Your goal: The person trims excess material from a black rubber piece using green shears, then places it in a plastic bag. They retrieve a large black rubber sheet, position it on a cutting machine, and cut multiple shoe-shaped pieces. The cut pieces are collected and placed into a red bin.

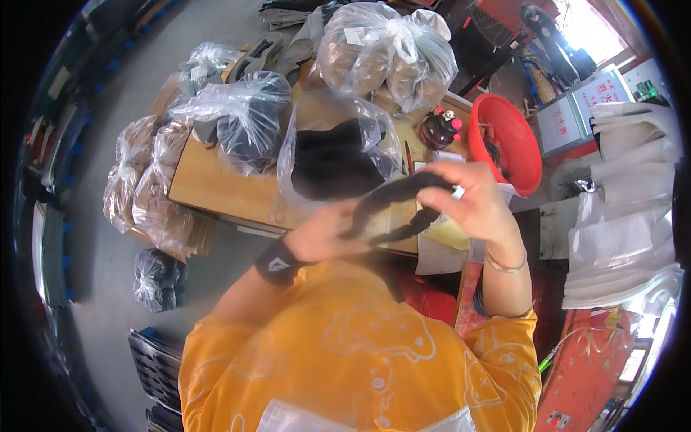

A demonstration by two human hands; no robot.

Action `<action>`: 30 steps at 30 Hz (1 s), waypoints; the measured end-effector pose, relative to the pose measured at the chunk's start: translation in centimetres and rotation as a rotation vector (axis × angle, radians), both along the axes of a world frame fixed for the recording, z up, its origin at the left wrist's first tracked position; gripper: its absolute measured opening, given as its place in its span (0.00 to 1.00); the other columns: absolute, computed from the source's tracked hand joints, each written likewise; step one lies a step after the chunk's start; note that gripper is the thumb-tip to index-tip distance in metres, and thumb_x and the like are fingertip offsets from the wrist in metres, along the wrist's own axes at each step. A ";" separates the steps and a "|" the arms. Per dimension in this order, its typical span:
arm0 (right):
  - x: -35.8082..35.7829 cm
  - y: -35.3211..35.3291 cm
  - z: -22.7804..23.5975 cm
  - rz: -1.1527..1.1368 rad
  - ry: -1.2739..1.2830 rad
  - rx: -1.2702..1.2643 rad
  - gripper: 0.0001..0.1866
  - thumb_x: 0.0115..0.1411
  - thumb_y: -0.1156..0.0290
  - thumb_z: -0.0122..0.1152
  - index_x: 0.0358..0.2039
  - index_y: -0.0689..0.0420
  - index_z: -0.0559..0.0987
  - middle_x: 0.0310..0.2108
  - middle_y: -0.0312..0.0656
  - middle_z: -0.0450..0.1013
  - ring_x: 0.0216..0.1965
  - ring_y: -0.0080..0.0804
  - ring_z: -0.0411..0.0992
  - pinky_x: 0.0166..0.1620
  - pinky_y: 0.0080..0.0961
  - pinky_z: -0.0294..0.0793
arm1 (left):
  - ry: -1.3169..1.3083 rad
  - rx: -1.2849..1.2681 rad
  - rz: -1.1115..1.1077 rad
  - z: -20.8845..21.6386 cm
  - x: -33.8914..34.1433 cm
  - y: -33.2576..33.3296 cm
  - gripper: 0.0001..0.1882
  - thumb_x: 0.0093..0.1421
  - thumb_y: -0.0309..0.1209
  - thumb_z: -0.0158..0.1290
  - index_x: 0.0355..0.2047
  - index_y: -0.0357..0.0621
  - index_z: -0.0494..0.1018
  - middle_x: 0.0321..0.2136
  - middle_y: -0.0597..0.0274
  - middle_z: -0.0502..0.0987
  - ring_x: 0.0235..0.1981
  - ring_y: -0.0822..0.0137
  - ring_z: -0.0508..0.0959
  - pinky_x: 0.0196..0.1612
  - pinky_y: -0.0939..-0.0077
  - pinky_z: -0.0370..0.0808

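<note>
Above the near edge of the counter (209, 180), toward its right corner, the head view shows a black fabric loop (403, 189) held up off the wood. The right hand (471, 201) pinches its right end between thumb and fingers, where a small white spot shows that is too small to identify. The left hand (327, 230) meets the other end; blur hides its fingers, so I cannot tell how firmly, or whether, it grasps.

The work looks partway along, to judge by how things lie. Dark pieces (335, 162) sit in a clear plastic bag (288, 169) whose mouth is open, just beyond the hands. A bulging clear bag (389, 61) by the counter's far edge is already tied at the top. What is left, as far as shows, is this one loop, not yet set down, and that bag, not yet closed; how many more pieces remain cannot be told.

The loop's long axis slants from the left hand, low at the counter's near edge, up and away toward the counter's right end. Its two strands bow slightly apart, with a gap between; neither end reads as a front.
</note>
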State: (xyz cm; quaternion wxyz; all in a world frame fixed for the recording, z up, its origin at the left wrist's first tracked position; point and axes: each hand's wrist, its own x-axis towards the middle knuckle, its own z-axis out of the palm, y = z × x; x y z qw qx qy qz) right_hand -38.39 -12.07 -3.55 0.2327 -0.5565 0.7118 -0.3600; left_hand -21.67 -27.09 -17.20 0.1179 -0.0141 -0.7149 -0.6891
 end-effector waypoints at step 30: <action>-16.9 -14.4 -27.7 -0.666 -0.241 0.055 0.19 0.53 0.71 0.55 0.46 0.64 0.72 0.38 0.50 0.72 0.40 0.42 0.71 0.46 0.34 0.70 | -0.407 -0.562 0.851 -13.0 -9.4 -13.0 0.22 0.49 0.25 0.57 0.47 0.41 0.70 0.37 0.46 0.77 0.40 0.49 0.76 0.44 0.64 0.72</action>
